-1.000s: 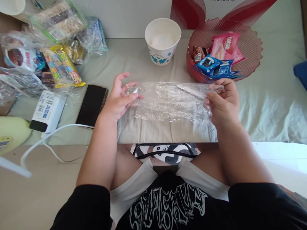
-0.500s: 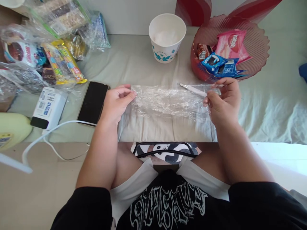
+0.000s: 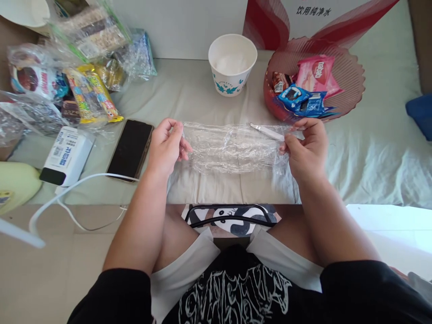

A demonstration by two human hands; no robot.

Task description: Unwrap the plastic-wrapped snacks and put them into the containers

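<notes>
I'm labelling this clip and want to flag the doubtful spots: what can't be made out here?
- Head view: whether the clear plastic bag, pinched by the left hand and right hand, holds anything; glare and creases hide it.
- Paper cup: contents washed out white.
- Snack packets in the red bowl: overlapping, print too small.
- Crinkled bags at left: cut by the edge.
- White box: label too small.

Two hands, one plastic wrap (image 3: 232, 146), one paper cup (image 3: 232, 65), one phone (image 3: 131, 148).
</notes>
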